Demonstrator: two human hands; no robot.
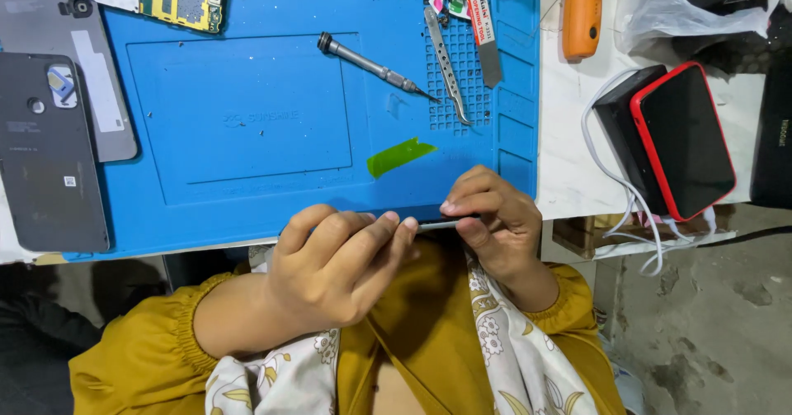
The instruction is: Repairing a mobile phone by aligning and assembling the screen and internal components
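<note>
1. Your left hand (334, 262) and right hand (495, 217) both pinch a thin grey metal tool (437, 225), held level between them at the near edge of the blue repair mat (247, 134).
2. Left fingers curl around the tool's left end; right fingertips clamp its right end.
3. Green tape strip (400, 156) lies on the mat just beyond your hands.
4. Screwdriver (375, 67) and tweezers (446, 62) lie farther off.
5. Phone back covers (45, 151) far left; red-edged phone (685, 139) right.
</note>
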